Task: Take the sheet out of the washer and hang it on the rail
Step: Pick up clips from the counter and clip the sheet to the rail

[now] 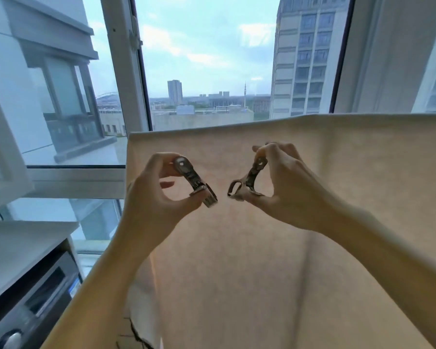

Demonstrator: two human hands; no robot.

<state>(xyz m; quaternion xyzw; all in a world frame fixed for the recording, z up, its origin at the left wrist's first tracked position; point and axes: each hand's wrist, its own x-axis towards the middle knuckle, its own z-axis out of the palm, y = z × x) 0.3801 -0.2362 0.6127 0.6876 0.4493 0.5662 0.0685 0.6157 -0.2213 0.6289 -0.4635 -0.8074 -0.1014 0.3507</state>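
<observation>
A pale beige sheet (312,172) hangs in front of me, folded over a rail hidden under its top edge. My left hand (149,197) pinches a metal clip (194,182) between thumb and fingers, a little in front of the sheet. My right hand (282,187) grips a second metal clip (249,180) the same way. The two clips are apart, level with each other, below the sheet's top edge. The washer (35,306), dark with a control panel and a knob, shows at the bottom left.
A large window (207,59) with an open sash (126,71) lies behind the sheet, with tall buildings outside. A white countertop (18,248) lies over the washer at left. A white curtain (393,54) hangs at the upper right.
</observation>
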